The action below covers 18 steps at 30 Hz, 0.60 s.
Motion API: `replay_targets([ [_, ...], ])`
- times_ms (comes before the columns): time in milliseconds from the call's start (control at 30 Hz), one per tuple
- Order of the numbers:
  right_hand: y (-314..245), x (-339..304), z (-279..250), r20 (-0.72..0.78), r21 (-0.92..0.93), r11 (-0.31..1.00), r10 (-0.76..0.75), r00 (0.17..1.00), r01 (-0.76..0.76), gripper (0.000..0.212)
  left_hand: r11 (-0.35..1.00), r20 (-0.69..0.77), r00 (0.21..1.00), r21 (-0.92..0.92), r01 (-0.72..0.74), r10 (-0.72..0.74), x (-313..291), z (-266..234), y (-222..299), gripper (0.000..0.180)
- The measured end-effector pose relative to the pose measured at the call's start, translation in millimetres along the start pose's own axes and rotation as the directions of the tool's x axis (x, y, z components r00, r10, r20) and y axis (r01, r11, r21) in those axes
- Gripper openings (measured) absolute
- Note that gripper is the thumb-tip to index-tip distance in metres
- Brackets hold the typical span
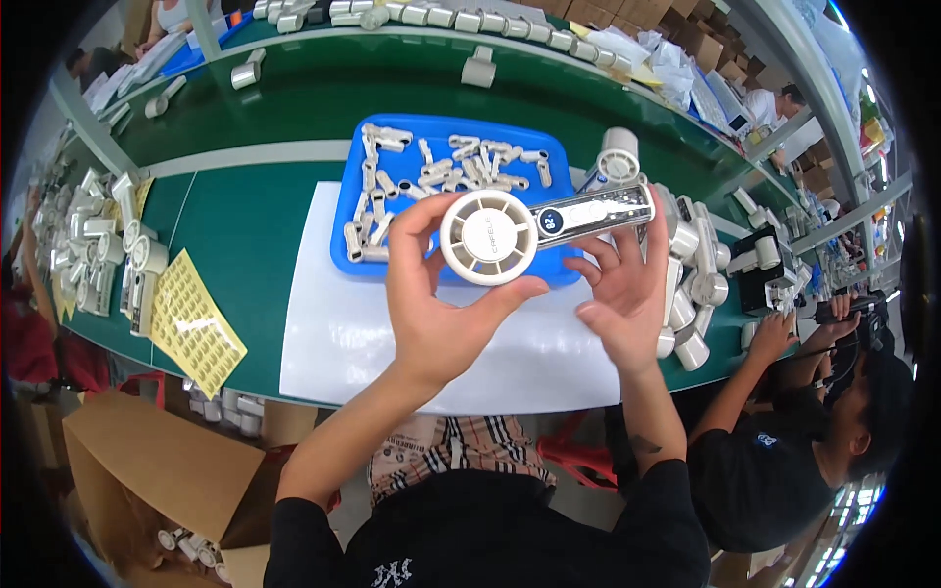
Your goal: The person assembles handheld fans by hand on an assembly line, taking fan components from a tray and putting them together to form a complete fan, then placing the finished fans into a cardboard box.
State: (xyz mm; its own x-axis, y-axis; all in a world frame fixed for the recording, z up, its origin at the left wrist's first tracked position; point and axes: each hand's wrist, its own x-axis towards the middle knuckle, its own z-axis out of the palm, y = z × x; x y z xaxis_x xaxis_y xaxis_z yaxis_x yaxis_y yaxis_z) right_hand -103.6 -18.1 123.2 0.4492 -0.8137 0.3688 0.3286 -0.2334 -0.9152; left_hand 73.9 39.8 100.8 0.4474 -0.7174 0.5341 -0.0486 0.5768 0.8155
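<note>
A white handheld fan (489, 238) is held level over the work surface, its round slotted head to the left and its handle stretching right. On the handle are a glossy strip and a small lit display. My left hand (431, 294) is closed round the fan's head, thumb along its lower rim. At the handle's far end, my right hand (627, 289) steadies the fan with its upper fingers; its thumb stands apart. Behind the fan lies a blue tray (345, 211) of small white plastic parts. Below my hands is a white sheet (333, 343).
Piled fans (691, 284) lie to the right, and another fan (618, 157) stands near the tray. More fans (103, 240) and a yellow sticker sheet (196, 323) are left. An open cardboard box (162, 451) sits lower left. A co-worker (784, 451) works close at right.
</note>
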Motion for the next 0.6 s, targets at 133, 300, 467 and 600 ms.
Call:
replay_targets([
  [133, 7.4, 24.0, 16.1, 0.032, -0.438, 0.849, -0.314, 0.949, 0.296, 0.138, 0.996, 0.013, 0.998, -0.066, 0.055, -0.054, 13.3, 18.0, 1.7, 0.083],
  [300, -0.6, 51.0, 28.3, 0.176, -0.617, 0.704, -0.313, 0.933, 0.352, 0.142, 0.989, -0.053, 0.994, -0.122, 0.085, -0.092, 27.9, 16.4, 4.3, 0.086],
  [467, 22.2, 49.8, 39.5, 0.241, -0.716, 0.542, -0.4, 0.884, 0.44, 0.115, 0.993, -0.047, 0.992, 0.011, 0.115, -0.114, 21.5, 19.5, -9.7, 0.09],
  [600, 3.2, 50.8, 26.3, 0.341, -0.75, 0.443, -0.378, 0.861, 0.491, 0.09, 0.96, 0.074, 0.984, -0.218, 0.177, -0.164, 24.8, 15.0, -7.7, 0.1],
])
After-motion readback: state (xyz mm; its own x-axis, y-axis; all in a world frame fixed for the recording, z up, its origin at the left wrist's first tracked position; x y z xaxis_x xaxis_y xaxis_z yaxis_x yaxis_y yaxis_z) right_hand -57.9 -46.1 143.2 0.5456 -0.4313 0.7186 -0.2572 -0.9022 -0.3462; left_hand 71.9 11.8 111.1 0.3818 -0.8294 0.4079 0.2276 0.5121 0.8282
